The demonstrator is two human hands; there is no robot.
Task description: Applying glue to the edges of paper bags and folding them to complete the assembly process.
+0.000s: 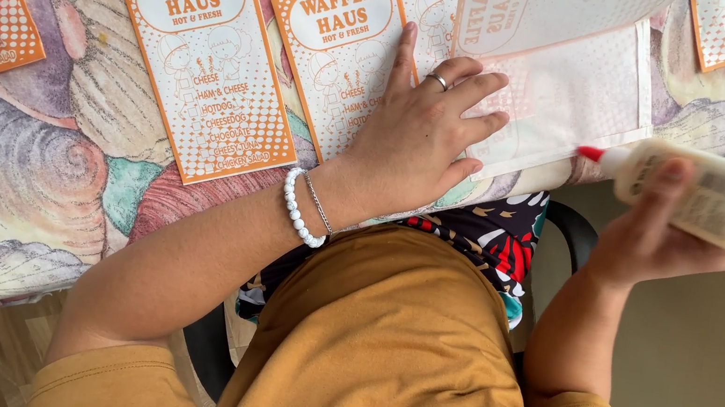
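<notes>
Head view shows us gluing: our right hand (660,238) grips the glue bottle (704,193), red tip at the edge of the bag (575,101) that our left hand (419,136) pins flat, fingers spread, so next we judge a steady squeeze along that edge.

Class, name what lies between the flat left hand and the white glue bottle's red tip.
In the head view, only the white opened paper bag spans from left hand to glue bottle.

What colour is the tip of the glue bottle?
Red. The glue bottle in the right hand is white with a red tip, seen in the head view.
</notes>
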